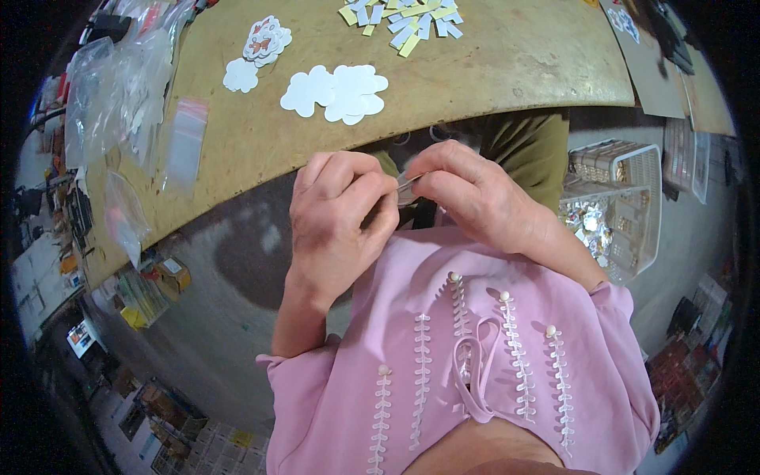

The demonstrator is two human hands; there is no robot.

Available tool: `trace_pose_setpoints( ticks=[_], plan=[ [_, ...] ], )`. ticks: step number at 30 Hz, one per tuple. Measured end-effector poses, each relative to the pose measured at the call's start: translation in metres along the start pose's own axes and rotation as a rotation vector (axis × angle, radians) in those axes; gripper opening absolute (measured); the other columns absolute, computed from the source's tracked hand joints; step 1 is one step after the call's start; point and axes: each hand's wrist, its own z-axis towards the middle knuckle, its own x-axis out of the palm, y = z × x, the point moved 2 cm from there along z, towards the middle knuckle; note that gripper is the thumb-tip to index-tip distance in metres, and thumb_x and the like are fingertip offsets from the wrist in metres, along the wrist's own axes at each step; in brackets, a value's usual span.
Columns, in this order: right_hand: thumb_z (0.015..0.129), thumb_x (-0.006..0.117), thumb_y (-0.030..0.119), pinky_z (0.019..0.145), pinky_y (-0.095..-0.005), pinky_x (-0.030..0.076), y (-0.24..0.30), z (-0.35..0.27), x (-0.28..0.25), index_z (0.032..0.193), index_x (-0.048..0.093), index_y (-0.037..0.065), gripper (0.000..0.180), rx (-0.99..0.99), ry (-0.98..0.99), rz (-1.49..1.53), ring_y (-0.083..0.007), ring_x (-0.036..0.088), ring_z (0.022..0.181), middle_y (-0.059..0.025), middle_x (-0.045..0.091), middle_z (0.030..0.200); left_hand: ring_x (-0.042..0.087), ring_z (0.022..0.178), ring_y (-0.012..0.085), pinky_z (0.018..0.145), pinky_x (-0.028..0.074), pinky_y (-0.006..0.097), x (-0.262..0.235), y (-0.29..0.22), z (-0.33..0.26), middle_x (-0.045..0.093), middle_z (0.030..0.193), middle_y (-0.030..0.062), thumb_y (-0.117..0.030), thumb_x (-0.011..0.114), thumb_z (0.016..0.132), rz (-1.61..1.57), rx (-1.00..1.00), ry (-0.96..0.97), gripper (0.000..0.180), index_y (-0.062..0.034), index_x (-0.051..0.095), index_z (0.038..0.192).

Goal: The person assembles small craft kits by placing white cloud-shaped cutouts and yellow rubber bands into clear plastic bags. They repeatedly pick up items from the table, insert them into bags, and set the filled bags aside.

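Note:
My left hand (339,207) and my right hand (479,194) are close together just off the table's front edge, above my lap. Both are closed in a pinch. Between the fingertips is a small, thin, greyish piece (406,190), mostly hidden by the fingers, so its kind cannot be made out. Beyond the hands, white cloud-shaped cutouts (346,93) lie overlapping on the table (507,71). Farther left sits a small stack of printed cutouts (265,41), with a plain white cutout (241,75) beside it.
Yellow and pale strips (408,20) lie heaped at the table's far side. Clear plastic bags (119,95) cover its left end, near a flat zip bag (186,142). A white plastic basket (653,202) with shiny pieces stands right of my lap. A small box (172,275) is lower left.

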Motion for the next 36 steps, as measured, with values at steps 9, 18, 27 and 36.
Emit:
trace_pose_setpoints(
  ticks=[9, 18, 27, 36],
  plan=[
    [0.084, 0.071, -0.007, 0.088, -0.0393, 0.056, -0.008, 0.001, -0.001, 0.104, 0.065, 0.000, 0.022, 0.074, -0.076, 0.119, -0.0350, 0.065, 0.107, -0.0161, 0.065, 0.114, 0.065, 0.109, 0.0326, 0.094, 0.053, 0.043, 0.011, 0.012, -0.004, 0.069, 0.120, 0.0102, -0.011, 0.086, 0.076, -0.179, 0.062, 0.016, 0.037, -0.0093, 0.072, 0.110],
    [0.085, 0.073, -0.004, 0.087, -0.0393, 0.056, 0.001, 0.007, -0.003, 0.104, 0.064, 0.000, 0.021, 0.024, -0.020, 0.084, -0.0343, 0.065, 0.105, -0.0152, 0.065, 0.113, 0.066, 0.103, 0.0292, 0.089, 0.054, 0.041, 0.015, 0.020, -0.002, 0.069, 0.111, 0.0070, -0.014, 0.082, 0.083, -0.207, 0.131, 0.084, 0.020, -0.0100, 0.072, 0.099],
    [0.076, 0.074, -0.003, 0.079, -0.0402, 0.056, -0.002, 0.007, -0.012, 0.098, 0.067, 0.004, 0.025, -0.019, -0.059, -0.073, -0.0323, 0.066, 0.093, -0.0107, 0.065, 0.103, 0.068, 0.091, 0.0292, 0.081, 0.056, 0.044, 0.017, 0.020, 0.013, 0.067, 0.097, 0.0074, -0.024, 0.080, 0.088, -0.172, 0.202, 0.328, 0.018, -0.0090, 0.071, 0.091],
    [0.080, 0.072, -0.005, 0.077, -0.0400, 0.054, -0.011, -0.010, -0.034, 0.098, 0.069, 0.003, 0.021, 0.125, -0.130, -0.052, -0.0307, 0.065, 0.088, -0.0112, 0.065, 0.096, 0.068, 0.093, 0.0189, 0.085, 0.056, 0.034, -0.058, 0.107, 0.140, 0.073, 0.112, 0.0098, -0.009, 0.066, 0.099, -0.216, -0.304, -0.068, 0.029, -0.0049, 0.071, 0.126]
  ],
)
